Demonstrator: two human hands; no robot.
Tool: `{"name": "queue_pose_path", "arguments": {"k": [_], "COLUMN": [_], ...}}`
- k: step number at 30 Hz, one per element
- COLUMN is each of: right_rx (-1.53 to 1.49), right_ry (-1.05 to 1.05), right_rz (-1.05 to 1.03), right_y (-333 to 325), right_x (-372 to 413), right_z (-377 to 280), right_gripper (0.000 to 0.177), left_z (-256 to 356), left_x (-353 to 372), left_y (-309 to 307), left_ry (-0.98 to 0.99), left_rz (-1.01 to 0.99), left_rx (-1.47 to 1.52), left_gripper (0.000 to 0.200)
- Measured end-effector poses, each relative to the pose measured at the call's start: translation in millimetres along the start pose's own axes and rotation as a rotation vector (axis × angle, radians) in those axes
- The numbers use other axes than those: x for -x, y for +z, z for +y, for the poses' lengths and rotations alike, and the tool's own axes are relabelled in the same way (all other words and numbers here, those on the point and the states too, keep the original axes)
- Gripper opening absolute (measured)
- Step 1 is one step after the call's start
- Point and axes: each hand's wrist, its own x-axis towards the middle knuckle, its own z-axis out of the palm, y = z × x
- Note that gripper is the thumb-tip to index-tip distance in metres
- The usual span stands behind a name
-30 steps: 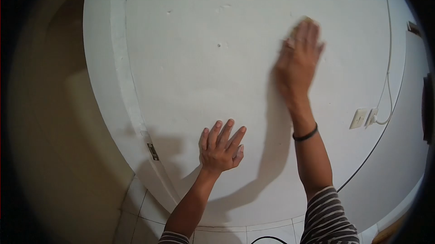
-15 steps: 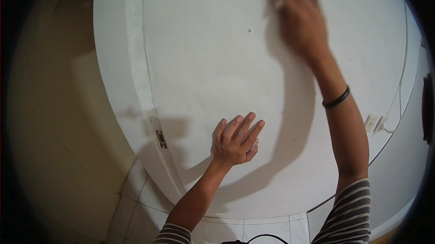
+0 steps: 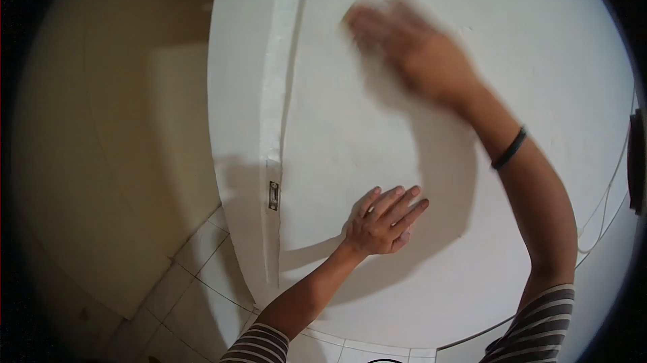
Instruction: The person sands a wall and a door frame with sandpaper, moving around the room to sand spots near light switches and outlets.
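My left hand (image 3: 383, 223) rests against the white wall (image 3: 344, 140), low in the view, its fingers spread and nothing in it. Higher up, my right hand (image 3: 414, 53) is smeared by motion close to the same wall. A small yellowish thing (image 3: 350, 16) shows at its fingertips, too blurred to make out. A dark band (image 3: 509, 148) circles the right wrist. Both arms have striped sleeves.
A metal strike plate (image 3: 273, 195) is set in the white frame at the wall's left edge. Beyond it lies a shadowed beige surface (image 3: 101, 161). White floor tiles (image 3: 195, 282) show below, and a white cable (image 3: 602, 225) hangs at the right.
The camera view has shifted, so the frame and strike plate appear farther right. My right hand has moved left and down across the wall. My left hand stays spread on it.
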Motion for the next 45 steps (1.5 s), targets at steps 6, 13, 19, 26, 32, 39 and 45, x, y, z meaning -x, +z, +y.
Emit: {"name": "queue_pose_path", "arguments": {"k": [6,13,19,26,32,39,45], "right_rx": [0.106,-0.424,0.192,-0.070,-0.281,0.387,0.042], "right_ry": [0.610,-0.262,0.159,-0.006,-0.068,0.985,0.456], "right_rz": [0.261,-0.237,-0.013,-0.075,-0.242,0.257,-0.243], "right_y": [6,35,-13,-11,-63,-125,-104], "right_x": [-35,31,-9,33,98,243,285], "right_z": [26,-134,42,-27,6,141,-7], "right_gripper": [0.054,0.053,0.058,0.051,0.057,0.049,0.062], "left_z": [-3,0,-2,0,-1,1,1], "left_x": [-1,27,1,1,-1,-1,4], "left_y": [0,15,0,-2,2,2,12], "left_ry": [-0.002,-0.009,0.000,-0.002,0.034,0.054,0.026], "left_rz": [0.021,-0.002,0.021,0.003,0.031,0.024,-0.050], "left_rx": [0.023,0.106,0.039,-0.007,-0.028,-0.062,-0.100], "left_gripper": [0.044,0.045,0.045,0.048,0.047,0.045,0.050]}}
